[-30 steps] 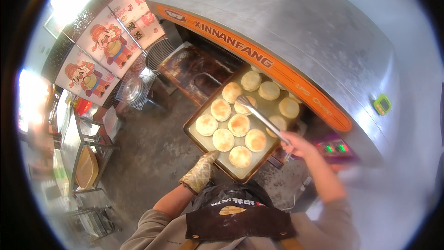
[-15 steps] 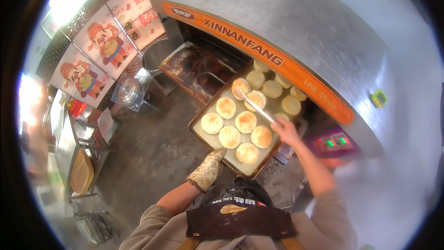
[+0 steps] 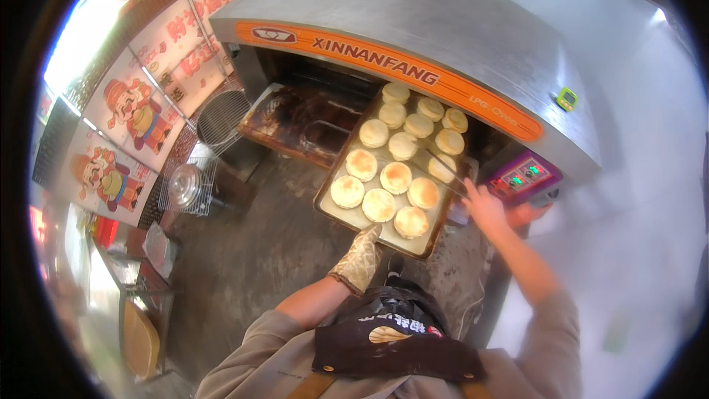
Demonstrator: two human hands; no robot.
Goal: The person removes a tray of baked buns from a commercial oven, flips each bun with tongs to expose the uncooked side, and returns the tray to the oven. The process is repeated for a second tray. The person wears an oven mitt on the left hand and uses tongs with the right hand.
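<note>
A dark-rimmed baking tray sticks out of the oven mouth, holding several round flat breads. Those near me have browned tops; the ones deeper in look pale. My left hand, in a quilted, patterned oven mitt, is closed on the tray's near edge. In my bare right hand, at the tray's right side, are long thin metal tongs, gripped by the handle. They reach over the middle breads, and their tips are blurred, so I cannot tell whether they touch one.
The steel oven has an orange front strip and a lit control panel at right. Left of the tray lies a dark, stained metal plate. Wire racks and a lidded pot stand at left.
My view has shifted. The tongs have swung from the bread at the tray's left toward the middle, and my right hand sits farther right. Two breads near them look paler. My mitt stays at the tray edge.
</note>
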